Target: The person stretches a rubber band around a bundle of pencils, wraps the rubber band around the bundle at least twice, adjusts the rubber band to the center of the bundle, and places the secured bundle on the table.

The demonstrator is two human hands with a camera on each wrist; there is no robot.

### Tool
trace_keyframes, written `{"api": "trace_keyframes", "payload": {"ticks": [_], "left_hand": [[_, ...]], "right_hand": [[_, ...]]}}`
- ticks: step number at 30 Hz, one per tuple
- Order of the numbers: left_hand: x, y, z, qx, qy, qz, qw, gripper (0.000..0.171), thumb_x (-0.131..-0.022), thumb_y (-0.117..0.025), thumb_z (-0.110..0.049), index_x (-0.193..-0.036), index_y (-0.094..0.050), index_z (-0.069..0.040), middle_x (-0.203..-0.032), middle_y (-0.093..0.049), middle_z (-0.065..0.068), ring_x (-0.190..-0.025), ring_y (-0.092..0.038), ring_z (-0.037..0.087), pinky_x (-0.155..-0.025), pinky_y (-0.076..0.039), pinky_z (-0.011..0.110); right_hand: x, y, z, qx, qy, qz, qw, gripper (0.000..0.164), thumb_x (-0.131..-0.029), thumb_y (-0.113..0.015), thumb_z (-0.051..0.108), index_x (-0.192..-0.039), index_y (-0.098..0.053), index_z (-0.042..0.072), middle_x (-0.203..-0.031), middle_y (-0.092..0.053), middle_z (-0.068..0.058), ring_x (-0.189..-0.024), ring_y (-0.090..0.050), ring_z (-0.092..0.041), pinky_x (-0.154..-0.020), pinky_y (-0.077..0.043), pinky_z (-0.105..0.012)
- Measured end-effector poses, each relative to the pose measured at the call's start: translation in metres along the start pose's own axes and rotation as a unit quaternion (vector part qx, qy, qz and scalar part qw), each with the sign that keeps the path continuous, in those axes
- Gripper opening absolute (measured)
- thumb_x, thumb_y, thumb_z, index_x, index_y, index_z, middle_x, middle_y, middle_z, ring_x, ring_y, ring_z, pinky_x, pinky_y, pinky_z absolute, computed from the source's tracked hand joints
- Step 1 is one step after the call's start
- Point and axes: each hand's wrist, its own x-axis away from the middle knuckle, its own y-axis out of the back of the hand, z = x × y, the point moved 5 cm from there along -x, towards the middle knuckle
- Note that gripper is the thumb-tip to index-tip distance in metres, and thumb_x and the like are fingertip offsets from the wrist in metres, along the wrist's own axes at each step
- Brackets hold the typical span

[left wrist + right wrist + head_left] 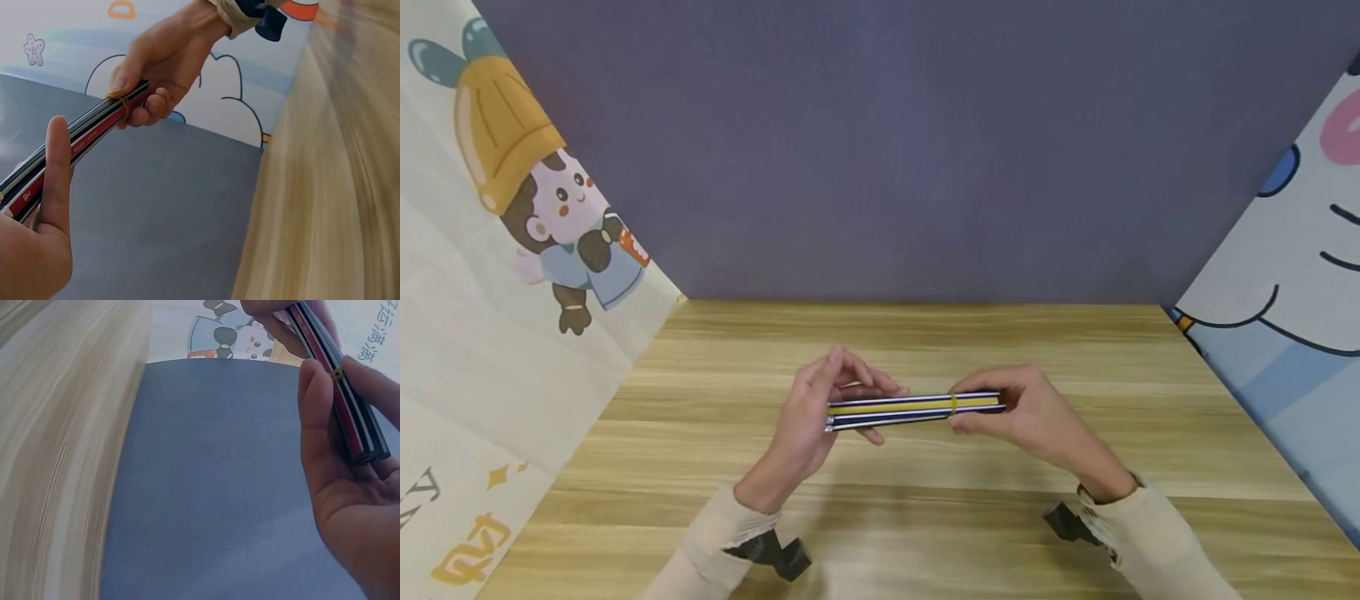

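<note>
A bundle of pencils (891,412), striped dark, white, yellow and red, lies level between both hands above the table. A yellowish rubber band (954,404) circles it toward its right end. My right hand (1037,417) pinches the bundle at the band, thumb on the near side and fingers on the far side. Around the left end is my left hand (805,421); its thumb crosses the bundle in the left wrist view, with the other fingers partly hidden behind. A red pencil (81,145) marked HB shows there. Dark flat ends of the pencils (370,456) face the right palm.
Under the hands is a wood-grain table (925,533). A grey-blue panel (910,150) stands along its far edge. Cartoon-printed sheets flank it, the left sheet (490,350) and the right sheet (1262,275). Black camera mounts (775,554) sit at the wrists.
</note>
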Motion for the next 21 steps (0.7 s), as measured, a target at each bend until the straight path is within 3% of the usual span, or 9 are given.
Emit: {"api": "trace_keyframes", "payload": {"ticks": [7,13,16,21], "left_hand": [[0.002,-0.008,0.016,-0.010,0.036,0.025,0.9990,0.045,-0.111,-0.029,-0.030,-0.091,-0.057,-0.001,-0.101,-0.072,0.015,-0.095,-0.071,0.030,-0.054,-0.061,0.037],[0.000,0.000,0.014,-0.001,0.053,-0.004,0.9986,0.048,-0.111,-0.029,-0.035,-0.092,-0.056,0.000,-0.102,-0.072,0.016,-0.097,-0.072,0.030,-0.057,-0.062,0.041],[-0.001,0.004,0.010,0.009,0.059,-0.014,0.9981,0.045,-0.110,-0.030,-0.038,-0.099,-0.056,-0.003,-0.108,-0.071,0.015,-0.103,-0.070,0.033,-0.058,-0.062,0.040],[-0.001,0.005,0.011,0.031,0.057,-0.027,0.9975,0.039,-0.109,-0.032,-0.041,-0.107,-0.053,-0.008,-0.120,-0.068,0.013,-0.111,-0.067,0.035,-0.053,-0.061,0.035]], "right_hand": [[-0.003,-0.021,-0.004,0.018,-0.008,0.060,0.998,0.023,-0.083,-0.083,0.025,-0.104,-0.078,0.019,-0.093,-0.076,0.002,-0.071,-0.068,-0.015,-0.056,-0.057,-0.030],[-0.004,-0.011,-0.005,0.050,0.002,0.035,0.998,0.023,-0.084,-0.082,0.025,-0.106,-0.076,0.023,-0.095,-0.075,0.005,-0.075,-0.068,-0.015,-0.060,-0.057,-0.030],[-0.003,-0.003,-0.007,0.047,0.001,0.030,0.998,0.021,-0.087,-0.079,0.023,-0.108,-0.075,0.023,-0.098,-0.074,0.004,-0.084,-0.070,-0.018,-0.068,-0.059,-0.031],[-0.005,-0.007,-0.010,0.030,-0.003,0.038,0.999,0.017,-0.088,-0.078,0.021,-0.105,-0.076,0.021,-0.097,-0.074,0.002,-0.083,-0.068,-0.020,-0.068,-0.058,-0.032]]}}
